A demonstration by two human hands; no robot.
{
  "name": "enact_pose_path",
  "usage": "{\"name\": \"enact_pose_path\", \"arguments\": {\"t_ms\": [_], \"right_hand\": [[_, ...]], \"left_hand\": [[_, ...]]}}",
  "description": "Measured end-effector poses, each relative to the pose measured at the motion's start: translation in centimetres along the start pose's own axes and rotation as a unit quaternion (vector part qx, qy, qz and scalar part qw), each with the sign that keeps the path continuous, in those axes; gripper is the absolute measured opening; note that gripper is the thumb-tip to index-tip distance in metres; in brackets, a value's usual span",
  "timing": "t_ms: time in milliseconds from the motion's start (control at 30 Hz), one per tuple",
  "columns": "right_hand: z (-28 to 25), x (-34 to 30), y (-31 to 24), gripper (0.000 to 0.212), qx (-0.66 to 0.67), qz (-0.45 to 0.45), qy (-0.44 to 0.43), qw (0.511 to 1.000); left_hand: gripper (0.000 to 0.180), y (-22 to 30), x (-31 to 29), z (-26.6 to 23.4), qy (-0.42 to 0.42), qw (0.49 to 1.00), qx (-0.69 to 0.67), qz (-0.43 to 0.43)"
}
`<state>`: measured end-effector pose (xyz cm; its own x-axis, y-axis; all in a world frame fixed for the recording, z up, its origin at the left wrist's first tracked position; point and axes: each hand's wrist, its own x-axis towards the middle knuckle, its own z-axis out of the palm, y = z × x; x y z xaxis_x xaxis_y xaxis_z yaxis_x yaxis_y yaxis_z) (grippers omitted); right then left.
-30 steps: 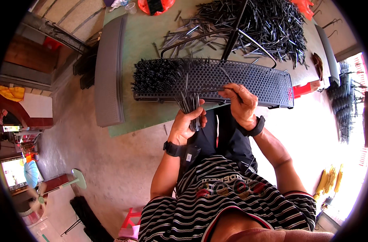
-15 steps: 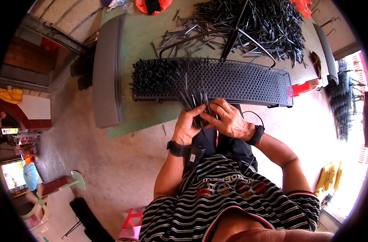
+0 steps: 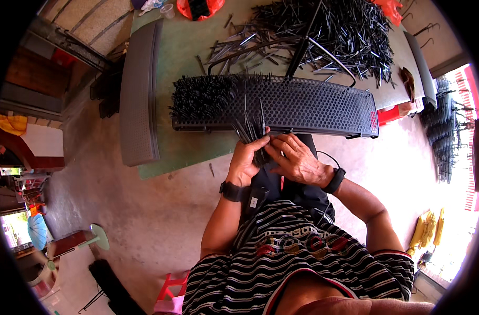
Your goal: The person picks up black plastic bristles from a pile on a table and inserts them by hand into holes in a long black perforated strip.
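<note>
My left hand (image 3: 243, 161) is closed round a bundle of thin black strips (image 3: 246, 128), whose ends fan upward past the thumb. Close against it is my right hand (image 3: 298, 161), fingers bent and tips pressed together beside the left thumb. Whatever those right fingertips pinch is hidden. Just beyond both hands stands a long, dark perforated panel (image 3: 318, 107), full of round holes. Dense black bristle-like tufts (image 3: 200, 100) cover its left part, while the holes on the right part show bare.
A large heap of loose black strips (image 3: 350, 44) lies on the green table (image 3: 181, 52) behind the panel. Dark bars of a metal frame (image 3: 300, 55) rise there. A grey curved panel (image 3: 139, 100) is at the left. A red stool (image 3: 171, 286) stands on the floor.
My right hand has shifted slightly down and right along the bundle. The strips in my left hand have drawn into a narrower fan. The panel stays in place.
</note>
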<state>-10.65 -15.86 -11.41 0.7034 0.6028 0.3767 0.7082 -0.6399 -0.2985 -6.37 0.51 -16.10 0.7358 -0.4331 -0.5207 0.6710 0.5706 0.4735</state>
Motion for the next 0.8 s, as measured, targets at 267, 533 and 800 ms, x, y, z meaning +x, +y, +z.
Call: {"name": "enact_pose_path", "arguments": {"t_ms": [267,533,800], "right_hand": [[-3.7,4.1,3.1,0.038,0.557,0.467,0.084,0.682],[-1.3,5.2,5.0,0.027,0.557,0.427,0.015,0.712],[0.1,5.7,4.8,0.021,0.570,0.451,0.074,0.682]], "left_hand": [[0.033,1.4,-2.3,0.0,-0.112,0.989,0.093,-0.025],[0.035,2.8,-3.6,0.1,-0.122,0.975,0.179,-0.055],[0.035,3.1,-3.6,-1.1,-0.129,0.977,0.146,-0.083]]}}
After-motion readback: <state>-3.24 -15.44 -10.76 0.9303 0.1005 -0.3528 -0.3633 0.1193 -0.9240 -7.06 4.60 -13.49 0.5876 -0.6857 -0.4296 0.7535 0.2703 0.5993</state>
